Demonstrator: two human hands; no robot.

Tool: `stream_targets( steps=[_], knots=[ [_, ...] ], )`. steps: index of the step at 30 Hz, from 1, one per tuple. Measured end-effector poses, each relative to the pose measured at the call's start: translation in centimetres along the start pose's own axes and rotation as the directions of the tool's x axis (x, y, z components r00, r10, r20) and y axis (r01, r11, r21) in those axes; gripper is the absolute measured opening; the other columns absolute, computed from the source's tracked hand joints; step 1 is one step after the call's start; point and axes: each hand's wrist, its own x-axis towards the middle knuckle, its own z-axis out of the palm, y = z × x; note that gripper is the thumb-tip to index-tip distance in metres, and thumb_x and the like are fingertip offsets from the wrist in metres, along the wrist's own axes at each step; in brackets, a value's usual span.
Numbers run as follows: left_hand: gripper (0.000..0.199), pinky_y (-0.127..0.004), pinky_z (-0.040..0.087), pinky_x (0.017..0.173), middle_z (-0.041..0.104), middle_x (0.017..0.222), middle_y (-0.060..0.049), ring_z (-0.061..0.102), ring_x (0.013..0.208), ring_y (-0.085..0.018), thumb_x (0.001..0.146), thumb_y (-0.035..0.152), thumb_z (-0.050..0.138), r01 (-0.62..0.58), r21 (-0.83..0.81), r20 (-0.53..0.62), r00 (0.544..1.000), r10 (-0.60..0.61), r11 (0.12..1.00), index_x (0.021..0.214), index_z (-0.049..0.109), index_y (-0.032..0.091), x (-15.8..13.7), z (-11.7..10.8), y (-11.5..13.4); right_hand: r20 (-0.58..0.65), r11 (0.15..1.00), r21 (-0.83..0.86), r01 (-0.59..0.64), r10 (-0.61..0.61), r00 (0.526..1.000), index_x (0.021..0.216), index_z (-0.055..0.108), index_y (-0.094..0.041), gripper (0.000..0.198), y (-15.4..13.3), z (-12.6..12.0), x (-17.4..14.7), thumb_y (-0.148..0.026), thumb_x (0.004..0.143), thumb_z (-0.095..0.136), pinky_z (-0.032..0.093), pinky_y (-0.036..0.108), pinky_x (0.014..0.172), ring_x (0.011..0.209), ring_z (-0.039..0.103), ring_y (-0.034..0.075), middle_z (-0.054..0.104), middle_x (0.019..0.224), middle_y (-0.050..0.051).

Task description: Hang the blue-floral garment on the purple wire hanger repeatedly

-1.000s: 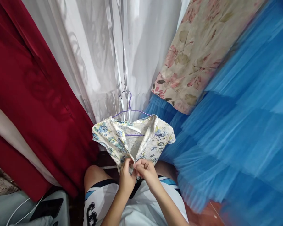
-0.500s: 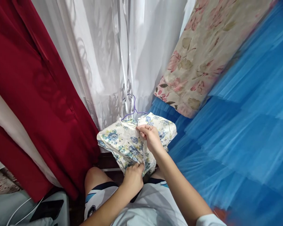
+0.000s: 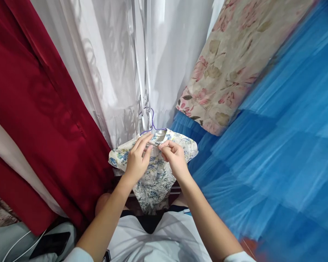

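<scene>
A white short-sleeved shirt with blue flowers (image 3: pixel 155 182) hangs on a thin purple hanger (image 3: pixel 153 122) in front of my lap. At the neckline, my right hand (image 3: pixel 175 154) pinches the front collar edge between thumb and bent fingers. My left hand (image 3: pixel 138 157) lies over the other side of the neckline, its fingers stretched out and the thumb apart, with the fingertips at the collar. The hanger's hook meets long white straps (image 3: pixel 139 62) that run down from above. My fingers cover part of the collar.
Dark red cloth (image 3: pixel 51 102) and white curtains (image 3: pixel 169 54) hang behind. On the right are a floral cloth (image 3: pixel 224 76) and blue layered tulle (image 3: pixel 276 153). At lower left, a dark phone (image 3: pixel 51 243) lies by a white cable (image 3: pixel 18 244) on a grey surface.
My left hand has let go of the shirt's lower front and moved up to the neckline. The shirt's lower part now hangs down; my right hand still pinches the collar.
</scene>
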Motion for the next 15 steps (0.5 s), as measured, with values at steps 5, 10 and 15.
stream_targets(
  steps=[5,10,15],
  knots=[
    [0.017,-0.026,0.046,0.072,0.064,0.088,-0.005,0.059,0.081,-0.015,0.095,0.025,0.051,-0.058,-0.006,0.083,0.995,0.059,0.998,0.092,0.066,0.018,2.8,0.0,-0.1,0.026,0.998,-0.026,0.051,-0.050,0.998,0.069,0.051,-0.019,0.021,0.6,-0.2,0.8,-0.032,0.080,0.065,0.016,0.023,0.045,0.042,0.025,0.006,0.034,0.047,-0.010],
    [0.016,-0.022,0.043,0.064,0.061,0.085,-0.003,0.056,0.073,-0.012,0.093,0.026,0.055,-0.046,-0.012,-0.058,0.997,0.046,0.999,0.089,0.066,0.017,3.2,-0.5,0.5,0.011,0.982,-0.182,0.058,-0.056,0.998,0.068,0.049,-0.019,0.018,3.6,-0.4,0.7,-0.029,0.078,0.061,0.020,0.023,0.046,0.044,0.030,0.007,0.038,0.050,-0.008],
    [0.018,-0.022,0.046,0.070,0.065,0.084,-0.003,0.060,0.078,-0.014,0.088,0.032,0.062,0.137,-0.105,-0.386,0.907,-0.168,0.985,0.092,0.068,0.015,3.0,-4.9,-3.0,0.075,0.973,-0.224,-0.053,0.072,0.995,0.062,0.046,-0.019,0.019,6.0,-1.4,-1.4,-0.023,0.075,0.058,0.018,0.023,0.046,0.044,0.029,0.007,0.035,0.047,-0.009]
  ],
)
